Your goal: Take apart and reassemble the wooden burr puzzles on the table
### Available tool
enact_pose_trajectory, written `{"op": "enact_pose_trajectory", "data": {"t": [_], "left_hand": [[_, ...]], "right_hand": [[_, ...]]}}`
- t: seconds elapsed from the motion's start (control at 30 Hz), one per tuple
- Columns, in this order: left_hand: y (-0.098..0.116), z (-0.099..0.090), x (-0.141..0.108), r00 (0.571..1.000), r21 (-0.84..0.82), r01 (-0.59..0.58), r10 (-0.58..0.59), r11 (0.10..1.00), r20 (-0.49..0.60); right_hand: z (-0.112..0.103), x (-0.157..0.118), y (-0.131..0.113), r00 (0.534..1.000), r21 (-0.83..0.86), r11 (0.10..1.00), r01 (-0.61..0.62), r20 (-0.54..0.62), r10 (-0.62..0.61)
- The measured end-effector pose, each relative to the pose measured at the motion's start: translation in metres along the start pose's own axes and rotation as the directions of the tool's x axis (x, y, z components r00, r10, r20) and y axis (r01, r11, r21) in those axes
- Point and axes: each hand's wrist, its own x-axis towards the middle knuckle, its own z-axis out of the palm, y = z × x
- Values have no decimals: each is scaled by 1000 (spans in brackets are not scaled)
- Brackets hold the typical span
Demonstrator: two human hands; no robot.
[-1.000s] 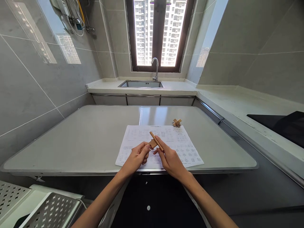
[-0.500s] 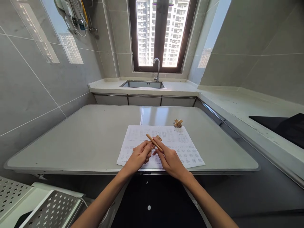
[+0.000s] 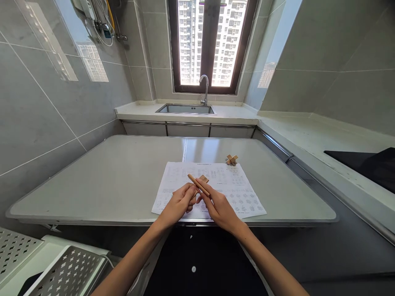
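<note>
Right hand has fingers pinched on a slim tan wooden stick, probably light, stiff, kinda slick, so grab mid-length, and it pokes past the fingertips above the tabletop near its front edge, while left hand looks clamped on a flat tan wooden block.

Stick: had shifted left and slanted less steeply than one second earlier.
Block: showed beyond the stick, no longer left of it.
</note>
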Motion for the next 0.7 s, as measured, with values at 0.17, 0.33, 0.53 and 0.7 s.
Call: {"op": "enact_pose_trajectory", "data": {"t": [0.17,0.33,0.53,0.7], "left_hand": [[-3,-7,2,1000,-42,-1,2,999,13],[1,-28,0,979,-137,-56,28,989,-203],[5,-45,-7,960,-249,-67,-5,966,-279],[1,-50,-10,966,-340,-53,-37,939,-254]], "right_hand": [[2,2,2,1000,6,1000,15,21,-15],[6,2,13,997,-47,998,-31,-65,27],[30,20,37,997,-321,944,-71,-29,65],[43,46,45,987,-462,886,-28,127,97]]}}
